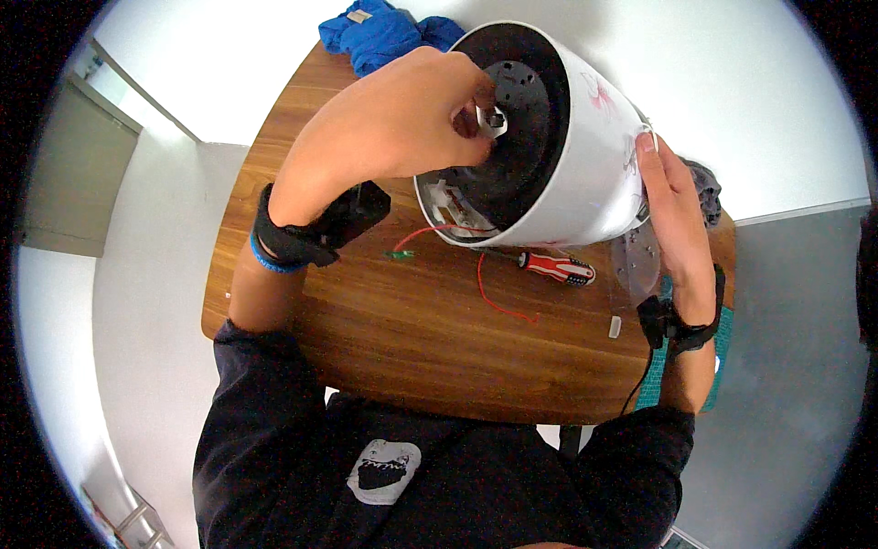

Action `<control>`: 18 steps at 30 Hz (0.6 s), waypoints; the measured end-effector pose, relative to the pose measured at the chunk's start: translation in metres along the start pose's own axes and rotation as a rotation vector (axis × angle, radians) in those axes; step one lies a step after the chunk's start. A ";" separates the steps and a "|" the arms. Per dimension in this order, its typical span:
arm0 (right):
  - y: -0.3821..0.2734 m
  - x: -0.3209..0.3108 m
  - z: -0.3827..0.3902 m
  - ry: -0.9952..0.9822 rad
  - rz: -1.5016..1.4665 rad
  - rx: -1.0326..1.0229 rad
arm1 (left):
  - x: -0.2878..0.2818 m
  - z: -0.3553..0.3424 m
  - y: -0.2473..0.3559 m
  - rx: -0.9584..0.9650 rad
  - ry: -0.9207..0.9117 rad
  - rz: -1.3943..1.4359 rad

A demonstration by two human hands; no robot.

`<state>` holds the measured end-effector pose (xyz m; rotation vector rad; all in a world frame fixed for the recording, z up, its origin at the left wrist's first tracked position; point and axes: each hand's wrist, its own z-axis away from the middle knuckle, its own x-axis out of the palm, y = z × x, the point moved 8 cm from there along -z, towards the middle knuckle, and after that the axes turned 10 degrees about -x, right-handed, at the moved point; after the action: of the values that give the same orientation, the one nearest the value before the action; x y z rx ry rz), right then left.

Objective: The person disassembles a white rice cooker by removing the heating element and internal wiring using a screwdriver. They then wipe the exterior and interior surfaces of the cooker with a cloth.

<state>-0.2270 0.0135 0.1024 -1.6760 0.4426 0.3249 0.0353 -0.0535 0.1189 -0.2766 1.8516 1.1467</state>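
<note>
A white drum-shaped appliance (594, 137) with a pink flower print lies on its side at the far part of the table. Its open end faces left and shows a black round plate (526, 91) with small holes. My left hand (402, 110) reaches over that end, thumb and fingers closed around a small white part with a dark centre (495, 122) at the plate's middle. On the drum's right end, my right hand (675, 206) grips the rim, fingers partly hidden behind it. A red wire (439, 228) with a green end comes out of the drum's lower opening.
A red-and-black screwdriver (558, 268) lies close below the drum, beside another loose red wire (494, 297). A small white piece (615, 327) and a green mat (722, 352) are at the right. Blue cloth (384, 37) is bunched at the far left, dark cloth (706, 192) behind my right hand.
</note>
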 end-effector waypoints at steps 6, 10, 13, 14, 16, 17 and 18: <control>0.025 0.012 -0.010 0.217 -0.529 0.068 | 0.000 0.004 0.000 -0.010 0.034 0.005; 0.028 0.011 -0.012 0.267 -0.561 0.042 | -0.007 0.005 0.002 -0.032 0.055 -0.002; 0.033 0.010 -0.014 0.308 -0.589 0.011 | -0.011 0.007 0.004 -0.021 0.101 0.014; 0.035 0.010 -0.014 0.330 -0.597 0.003 | -0.012 0.007 0.004 -0.015 0.119 0.022; 0.042 0.008 -0.016 0.356 -0.608 -0.014 | -0.014 0.009 0.007 -0.007 0.149 -0.034; 0.045 0.008 -0.017 0.370 -0.614 -0.023 | -0.015 0.009 0.008 -0.003 0.163 -0.062; 0.047 0.009 -0.017 0.386 -0.610 -0.036 | -0.015 0.007 0.005 0.011 0.183 -0.072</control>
<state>-0.2417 -0.0098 0.0603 -1.8218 0.1860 -0.4464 0.0445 -0.0485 0.1324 -0.4516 1.9895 1.0916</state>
